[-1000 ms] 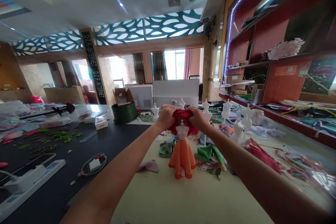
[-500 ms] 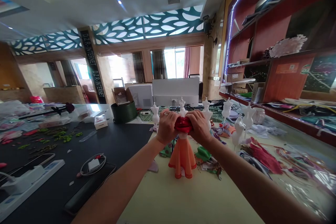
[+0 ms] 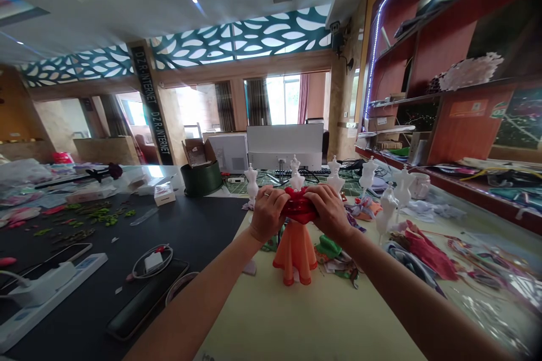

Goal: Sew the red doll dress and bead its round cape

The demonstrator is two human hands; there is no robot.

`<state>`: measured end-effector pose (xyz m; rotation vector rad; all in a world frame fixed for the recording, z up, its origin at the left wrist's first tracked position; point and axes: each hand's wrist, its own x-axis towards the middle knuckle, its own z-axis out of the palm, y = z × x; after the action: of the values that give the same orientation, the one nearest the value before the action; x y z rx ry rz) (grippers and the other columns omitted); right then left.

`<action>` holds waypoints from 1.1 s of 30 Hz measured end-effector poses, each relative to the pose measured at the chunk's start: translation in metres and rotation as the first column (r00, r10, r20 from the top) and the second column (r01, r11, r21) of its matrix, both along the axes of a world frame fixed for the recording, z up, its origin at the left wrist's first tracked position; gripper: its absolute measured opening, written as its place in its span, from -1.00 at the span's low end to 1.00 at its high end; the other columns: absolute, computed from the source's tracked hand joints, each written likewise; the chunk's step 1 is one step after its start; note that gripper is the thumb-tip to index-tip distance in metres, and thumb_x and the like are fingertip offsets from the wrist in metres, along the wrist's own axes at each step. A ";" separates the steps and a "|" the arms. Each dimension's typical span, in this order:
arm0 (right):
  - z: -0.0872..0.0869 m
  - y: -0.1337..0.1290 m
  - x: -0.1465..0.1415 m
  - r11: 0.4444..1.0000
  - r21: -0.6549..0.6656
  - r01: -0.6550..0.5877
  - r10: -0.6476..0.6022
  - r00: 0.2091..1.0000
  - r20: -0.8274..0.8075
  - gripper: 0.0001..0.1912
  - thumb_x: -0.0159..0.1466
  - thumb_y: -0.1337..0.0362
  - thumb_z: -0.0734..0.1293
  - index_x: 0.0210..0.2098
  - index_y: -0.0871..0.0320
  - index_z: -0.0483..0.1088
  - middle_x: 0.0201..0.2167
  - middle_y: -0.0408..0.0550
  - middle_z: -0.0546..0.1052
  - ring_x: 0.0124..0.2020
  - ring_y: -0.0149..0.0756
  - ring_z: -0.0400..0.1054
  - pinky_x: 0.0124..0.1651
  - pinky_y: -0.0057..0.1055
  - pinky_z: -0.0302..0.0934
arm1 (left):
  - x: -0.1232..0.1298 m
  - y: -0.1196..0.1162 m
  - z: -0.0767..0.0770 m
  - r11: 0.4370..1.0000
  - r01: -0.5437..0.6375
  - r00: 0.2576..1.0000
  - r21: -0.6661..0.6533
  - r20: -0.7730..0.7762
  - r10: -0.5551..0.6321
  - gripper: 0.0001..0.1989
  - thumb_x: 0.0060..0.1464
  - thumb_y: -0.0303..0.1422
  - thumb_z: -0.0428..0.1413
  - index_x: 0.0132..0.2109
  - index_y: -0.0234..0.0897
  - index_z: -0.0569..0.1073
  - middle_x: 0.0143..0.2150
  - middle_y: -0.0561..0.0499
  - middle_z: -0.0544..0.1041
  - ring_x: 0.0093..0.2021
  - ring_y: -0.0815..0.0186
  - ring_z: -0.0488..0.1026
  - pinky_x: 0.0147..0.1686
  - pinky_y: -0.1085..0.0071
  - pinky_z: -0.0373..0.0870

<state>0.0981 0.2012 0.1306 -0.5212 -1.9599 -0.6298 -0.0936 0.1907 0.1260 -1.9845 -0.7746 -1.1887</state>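
A small white mannequin (image 3: pixel 296 167) stands upright at the centre, dressed below in an orange skirt (image 3: pixel 294 254) with a red hem. Around its upper body is a shiny red cloth piece (image 3: pixel 300 208), stretched between my two hands. My left hand (image 3: pixel 269 211) pinches the cloth's left side and has a ring on one finger. On the other side, my right hand (image 3: pixel 329 208) grips the cloth with its fingers bent over it. The mannequin's waist is hidden behind the red cloth.
Several bare white mannequins, one at the right (image 3: pixel 387 208), stand behind and beside my hands. Green cloth (image 3: pixel 328 246) and red cloth (image 3: pixel 432 254) lie right of the skirt. A black phone (image 3: pixel 144 302) and power strip (image 3: pixel 55 299) are at the left; a monitor (image 3: pixel 284 144) is behind.
The red cloth has come slightly lower and is spread wider, so more of the mannequin's top shows above it. Both hands have moved down a little and slightly apart.
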 end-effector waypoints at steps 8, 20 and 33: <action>-0.011 0.000 0.000 1.000 0.009 0.004 -0.004 1.000 -0.011 -0.82 0.23 0.46 0.18 -0.20 0.15 0.29 -0.20 0.07 0.42 -0.16 -0.16 0.26 -0.03 -0.16 0.18 | 0.003 -0.005 -0.008 0.999 -0.016 1.000 0.052 0.027 0.014 -0.82 0.08 -0.47 -0.06 -0.22 -0.27 0.42 -0.25 -0.09 0.53 -0.23 0.21 0.44 -0.01 0.19 0.26; -0.030 0.001 -0.008 0.998 -0.027 0.057 -0.060 0.992 -0.112 -0.74 0.18 0.47 0.16 -0.14 0.17 0.28 -0.25 0.06 0.42 -0.19 -0.15 0.25 -0.07 -0.18 0.19 | 0.013 -0.004 -0.027 0.990 -0.133 0.926 -0.057 0.349 0.144 -0.80 0.04 -0.49 -0.02 -0.17 -0.31 0.41 -0.22 -0.11 0.54 -0.16 0.17 0.44 0.01 0.16 0.16; -0.047 0.001 -0.009 0.987 -0.099 0.126 -0.140 0.980 -0.144 -0.68 0.09 0.50 0.16 -0.15 0.23 0.30 -0.32 0.06 0.42 -0.23 -0.13 0.23 -0.09 -0.20 0.19 | 0.016 -0.003 -0.048 0.960 -0.100 0.902 -0.262 0.383 0.198 -0.70 0.06 -0.47 -0.03 -0.04 -0.32 0.39 -0.16 -0.13 0.55 -0.17 0.16 0.46 0.00 0.18 0.19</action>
<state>0.0886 0.2017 0.0832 -0.7400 -1.8269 -0.5701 -0.0775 0.1875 0.0777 -1.8371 -1.3111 -1.4948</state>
